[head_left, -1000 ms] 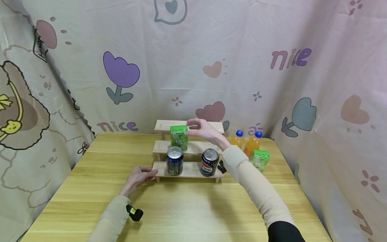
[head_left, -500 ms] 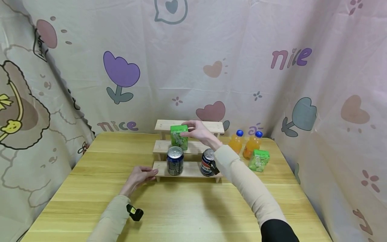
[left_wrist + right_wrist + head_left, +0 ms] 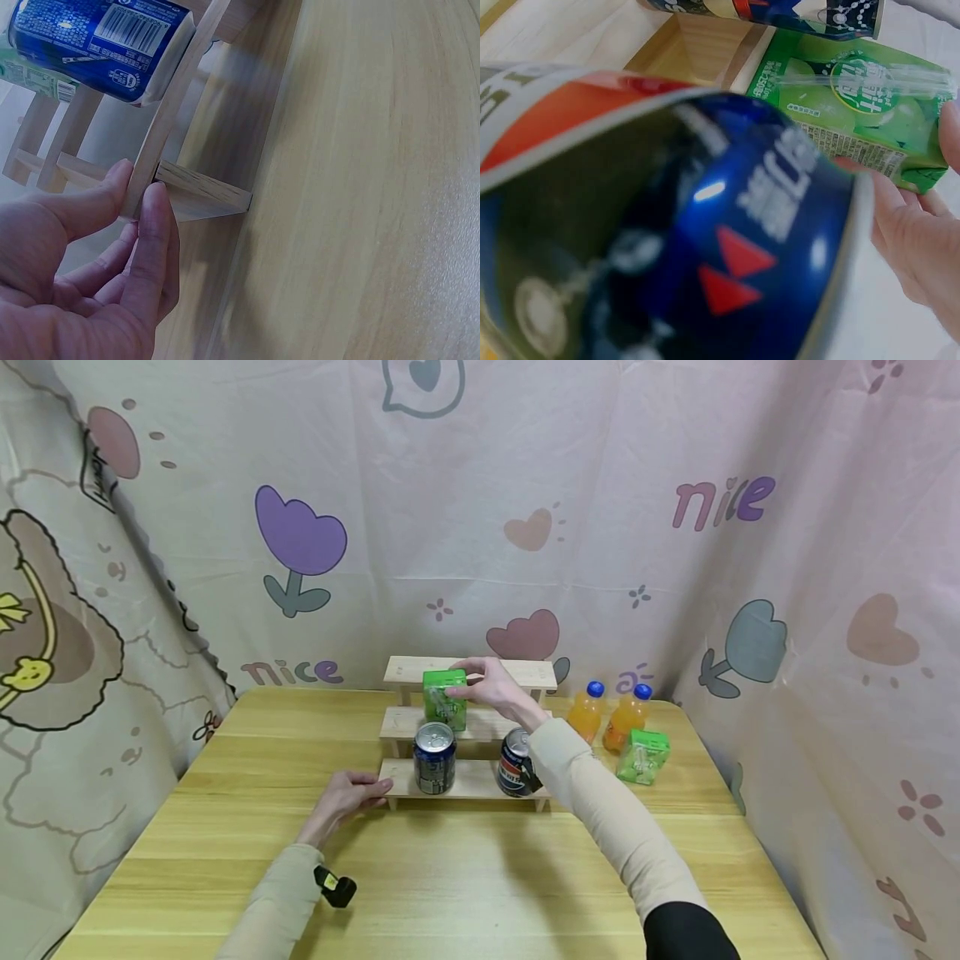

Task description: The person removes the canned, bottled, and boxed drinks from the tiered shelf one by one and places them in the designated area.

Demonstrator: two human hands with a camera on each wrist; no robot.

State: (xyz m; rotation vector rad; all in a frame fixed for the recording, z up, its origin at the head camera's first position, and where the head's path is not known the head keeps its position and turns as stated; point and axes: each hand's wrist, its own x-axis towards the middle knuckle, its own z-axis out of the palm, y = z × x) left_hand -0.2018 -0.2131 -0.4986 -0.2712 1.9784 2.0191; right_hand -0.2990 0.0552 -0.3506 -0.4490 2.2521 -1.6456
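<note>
In the head view my left hand (image 3: 347, 799) pinches the left end of the lowest step of a three-tier wooden shelf (image 3: 476, 777). The left wrist view shows the thumb above the board and fingers (image 3: 150, 247) beneath it. My right hand (image 3: 497, 687) holds a green juice box (image 3: 444, 702) that stands upright on the left of the middle step. In the right wrist view the right hand (image 3: 919, 236) grips that juice box (image 3: 870, 105) at one end, partly behind a near can. Two dark blue soda cans stand on the lowest step: a left can (image 3: 434, 760) and a right can (image 3: 512, 768).
To the shelf's right, on the wooden table (image 3: 450, 877), stand an orange juice bottle (image 3: 584, 714), a second orange bottle (image 3: 626, 720) and another green juice box (image 3: 642, 758). A patterned curtain (image 3: 420, 527) hangs behind and along both sides.
My right hand has moved slightly left and closed in on the juice box, its forearm now partly covering the right can. The left hand stays on the shelf.
</note>
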